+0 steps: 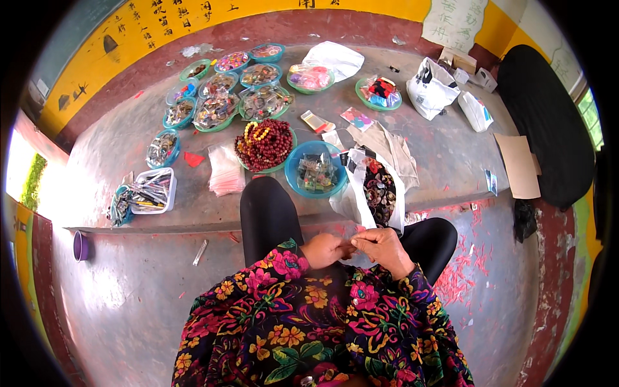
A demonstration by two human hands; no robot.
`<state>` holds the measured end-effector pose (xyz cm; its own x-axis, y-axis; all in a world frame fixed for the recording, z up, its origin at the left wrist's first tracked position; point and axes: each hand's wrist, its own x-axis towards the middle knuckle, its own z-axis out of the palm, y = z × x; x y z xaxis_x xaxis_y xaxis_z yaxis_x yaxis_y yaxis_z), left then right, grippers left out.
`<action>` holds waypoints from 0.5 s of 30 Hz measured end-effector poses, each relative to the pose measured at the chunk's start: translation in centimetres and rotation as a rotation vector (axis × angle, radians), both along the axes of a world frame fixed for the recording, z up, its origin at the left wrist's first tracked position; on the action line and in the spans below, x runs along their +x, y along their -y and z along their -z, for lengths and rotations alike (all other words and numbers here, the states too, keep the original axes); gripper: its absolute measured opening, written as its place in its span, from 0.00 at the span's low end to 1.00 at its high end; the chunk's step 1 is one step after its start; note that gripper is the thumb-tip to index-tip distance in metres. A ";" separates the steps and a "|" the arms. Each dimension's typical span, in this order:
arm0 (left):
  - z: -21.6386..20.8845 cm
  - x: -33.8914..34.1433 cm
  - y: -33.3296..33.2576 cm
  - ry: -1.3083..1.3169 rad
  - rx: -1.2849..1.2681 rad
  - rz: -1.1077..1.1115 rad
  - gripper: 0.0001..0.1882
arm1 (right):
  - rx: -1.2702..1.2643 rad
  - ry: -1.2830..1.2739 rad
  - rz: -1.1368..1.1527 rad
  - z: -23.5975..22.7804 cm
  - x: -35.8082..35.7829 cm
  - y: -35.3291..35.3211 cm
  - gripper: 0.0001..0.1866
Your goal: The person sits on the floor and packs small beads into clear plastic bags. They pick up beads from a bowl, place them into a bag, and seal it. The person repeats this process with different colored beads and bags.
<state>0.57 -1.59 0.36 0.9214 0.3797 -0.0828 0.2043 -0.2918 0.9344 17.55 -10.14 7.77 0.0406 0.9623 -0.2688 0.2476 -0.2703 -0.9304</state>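
My left hand (324, 250) and my right hand (385, 251) meet in front of my lap, between my knees. The fingers of both are pinched together at the tips, and whatever is between them is too small to make out. Just beyond the right hand, an opened white plastic bag (352, 195) holds a heap of dark, shiny ring-shaped pieces (379, 195), with some red among them. To its left stands a blue basin (292, 169) with small clear packets (317, 171) inside.
A raised concrete ledge (438, 161) carries dark red bead strings (265, 149), clear plastic sleeves (225, 169), several basins of packets (216, 111), a white tray of pens (152, 193) and white bags (432, 87). Red scraps (461, 277) litter the lower floor. A purple pot (81, 246) stands left.
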 end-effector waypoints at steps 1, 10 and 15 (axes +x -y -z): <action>0.1 0.0 0.0 0.006 -0.050 -0.014 0.12 | 0.001 0.033 -0.050 0.2 0.4 -0.1 0.10; -0.4 -0.2 -0.2 0.031 0.150 -0.097 0.17 | 0.144 0.107 -0.205 2.0 0.8 -0.1 0.13; 0.6 0.0 -0.4 -0.042 0.219 -0.020 0.19 | 0.163 0.252 -0.331 1.5 0.8 -0.5 0.13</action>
<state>0.55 -1.20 -0.20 0.9108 0.4113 -0.0349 0.2498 -0.4819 0.8398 18.39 -9.62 6.31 -0.2321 0.9634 -0.1340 0.5205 0.0066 -0.8539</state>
